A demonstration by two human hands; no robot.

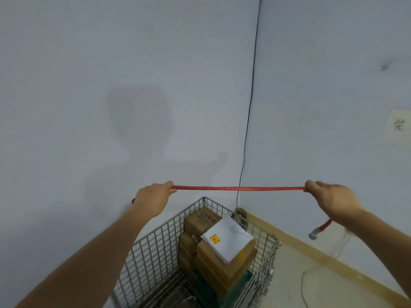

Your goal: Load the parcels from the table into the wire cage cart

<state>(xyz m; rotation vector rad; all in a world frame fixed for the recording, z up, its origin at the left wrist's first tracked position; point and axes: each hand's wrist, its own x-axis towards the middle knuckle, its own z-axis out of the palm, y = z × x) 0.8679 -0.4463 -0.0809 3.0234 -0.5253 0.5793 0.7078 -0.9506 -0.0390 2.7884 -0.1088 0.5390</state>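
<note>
**Red strap held taut above the loaded cage cart**

Item 1. My left hand [155, 195]: raised, fingers curled round one end of the red strap [239, 188], gripping it. A short red tip shows just behind the hand's outer edge.

Item 2. My right hand [331, 200]: raised level with the left, thumb and fingers pinching the strap's other end. Below the wrist hangs a red tail ending in a grey metal fitting [313, 234].

Item 3. The strap: stretched straight between both hands, above the cart's far rim, touching neither cart nor parcels.

Item 4. Wire cage cart [155, 247]: steel mesh, standing in the room's corner, its far corner post near the wall junction.

Item 5. Brown cardboard parcels [224, 266]: stacked inside the cart against its right wall, several layers high, one more at the far corner.

Item 6. White flat parcel [229, 237]: lying on top of the stack, tilted, yellow label on its near-left corner.

Item 7. Black cable [251, 107]: running down the wall corner behind the cart.
</note>
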